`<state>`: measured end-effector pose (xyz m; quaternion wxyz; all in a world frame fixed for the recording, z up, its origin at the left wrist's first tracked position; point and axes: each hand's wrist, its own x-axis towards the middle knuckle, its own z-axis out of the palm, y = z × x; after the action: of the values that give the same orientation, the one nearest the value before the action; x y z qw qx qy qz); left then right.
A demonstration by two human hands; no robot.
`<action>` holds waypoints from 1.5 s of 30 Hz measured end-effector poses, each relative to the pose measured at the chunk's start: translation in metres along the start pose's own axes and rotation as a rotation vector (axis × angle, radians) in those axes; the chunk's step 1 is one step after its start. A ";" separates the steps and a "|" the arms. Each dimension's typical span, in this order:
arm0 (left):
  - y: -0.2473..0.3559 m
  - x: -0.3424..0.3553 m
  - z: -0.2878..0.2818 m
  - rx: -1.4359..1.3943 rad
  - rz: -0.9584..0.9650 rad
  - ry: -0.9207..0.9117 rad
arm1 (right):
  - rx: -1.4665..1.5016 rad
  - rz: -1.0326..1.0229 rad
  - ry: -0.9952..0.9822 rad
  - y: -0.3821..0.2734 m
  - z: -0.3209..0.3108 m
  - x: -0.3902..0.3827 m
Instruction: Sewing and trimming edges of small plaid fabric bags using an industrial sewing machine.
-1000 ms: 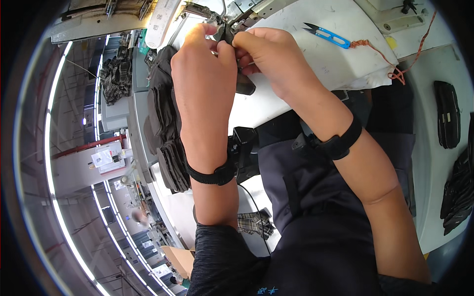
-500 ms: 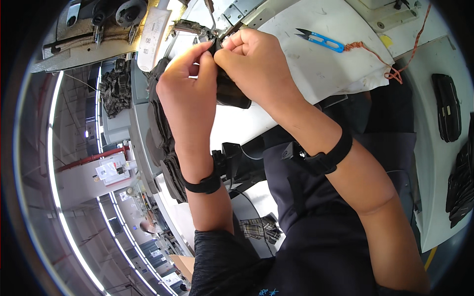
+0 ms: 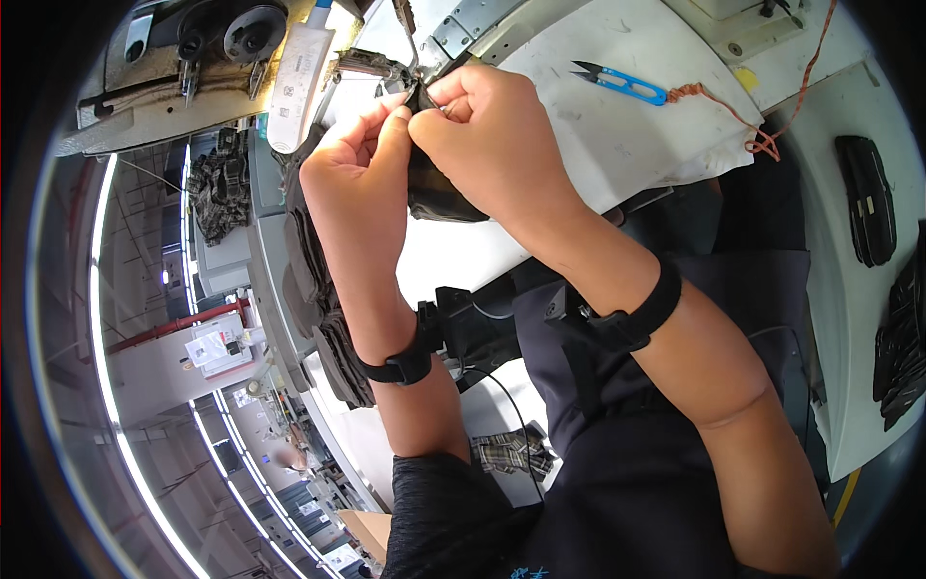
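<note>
Both my hands pinch a dark piece of fabric [image 3: 439, 188] close to the needle area of a sewing machine [image 3: 374, 66]. My left hand [image 3: 362, 179] grips its edge from the left, thumb and forefinger together. Close beside it, my right hand [image 3: 497, 130] holds the same edge with curled fingers. The rest of the cloth hangs below the fingertips, over the white work surface [image 3: 444, 256]. The fingers partly hide the held edge and the spot under the needle.
Blue-handled thread snips [image 3: 622, 84] on an orange cord [image 3: 762, 125] lie right of my hands. Stacked dark fabric pieces [image 3: 323, 289] line the left edge. A black bundle [image 3: 865, 201] rests on a pale surface at far right. Plaid cloth [image 3: 511, 451] lies below.
My hands and the fabric have shifted slightly down and left in the picture. The pinch on the fabric edge stays, with the fingertips a little lower beside the machine.
</note>
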<state>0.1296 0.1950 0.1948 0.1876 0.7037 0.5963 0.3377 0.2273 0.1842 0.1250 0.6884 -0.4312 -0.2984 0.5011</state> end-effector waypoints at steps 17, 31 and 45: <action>0.013 -0.010 0.004 0.283 0.135 0.133 | -0.012 -0.090 -0.027 0.007 -0.003 -0.002; 0.010 -0.006 0.010 0.152 0.067 0.140 | -0.067 0.127 -0.277 -0.002 -0.029 0.009; 0.007 -0.013 0.029 0.147 0.106 0.237 | 0.066 0.145 -0.329 0.011 -0.037 0.016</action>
<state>0.1541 0.1848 0.1760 0.0456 0.7011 0.5995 0.3834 0.2587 0.1903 0.0980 0.6062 -0.3407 -0.3586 0.6228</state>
